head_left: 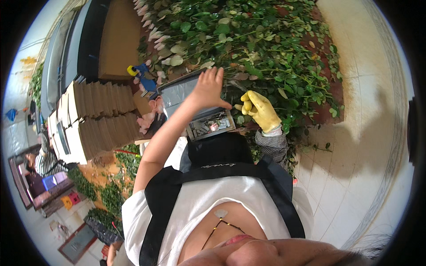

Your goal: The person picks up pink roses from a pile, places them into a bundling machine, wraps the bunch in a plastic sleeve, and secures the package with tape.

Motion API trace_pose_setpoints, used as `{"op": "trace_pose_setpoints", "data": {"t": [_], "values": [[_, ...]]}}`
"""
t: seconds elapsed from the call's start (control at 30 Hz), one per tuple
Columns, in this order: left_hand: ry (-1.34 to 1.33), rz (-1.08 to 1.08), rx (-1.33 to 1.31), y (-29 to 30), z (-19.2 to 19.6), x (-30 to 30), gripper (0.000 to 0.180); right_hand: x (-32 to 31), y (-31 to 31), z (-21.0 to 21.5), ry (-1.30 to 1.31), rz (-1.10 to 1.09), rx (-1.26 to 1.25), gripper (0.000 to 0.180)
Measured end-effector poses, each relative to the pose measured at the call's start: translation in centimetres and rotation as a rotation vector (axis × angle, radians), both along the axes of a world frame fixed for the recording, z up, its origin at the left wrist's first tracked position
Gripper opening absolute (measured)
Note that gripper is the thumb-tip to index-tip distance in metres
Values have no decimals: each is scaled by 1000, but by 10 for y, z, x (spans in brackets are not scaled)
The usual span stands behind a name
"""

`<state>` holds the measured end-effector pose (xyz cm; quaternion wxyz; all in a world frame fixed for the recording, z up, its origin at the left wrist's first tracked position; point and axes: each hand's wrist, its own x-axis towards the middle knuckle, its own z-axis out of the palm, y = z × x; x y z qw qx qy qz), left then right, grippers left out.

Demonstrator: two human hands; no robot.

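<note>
My left hand point(207, 91) is bare, its fingers spread over a grey plastic-lined tray point(175, 95), with nothing visible in it. To its right, my right hand point(261, 111) wears a yellow rubber glove. Its fingers curl toward the thumb beside the leafy stems; whether something thin is pinched there I cannot make out. A thick layer of cut rose stems point(253, 48) with green leaves covers the table in front of me. Pale pink flower heads point(155, 35) line their left end. Below my left hand, an open compartment point(202, 128) contains small pieces too small to name.
Stacked cardboard sheets point(104, 99) stand at the left, near pink petals point(148, 122) and a blue-and-yellow tool point(144, 75). Farther left are a person in stripes point(48, 163) and bunches of greenery point(111, 195). Pale floor tiles point(350, 168) lie at the right.
</note>
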<state>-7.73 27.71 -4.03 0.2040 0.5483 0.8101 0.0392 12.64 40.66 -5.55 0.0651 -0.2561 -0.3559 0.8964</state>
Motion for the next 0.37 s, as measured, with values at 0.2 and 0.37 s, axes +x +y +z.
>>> {"op": "trace_pose_setpoints", "data": {"t": [0.2, 0.37], "values": [[211, 196, 173, -6, -37, 31, 36, 34, -51, -49, -170, 320, 200, 35], [131, 178, 250, -6, -35, 33, 36, 5, -65, -164, -463, 240, 296, 38]]}}
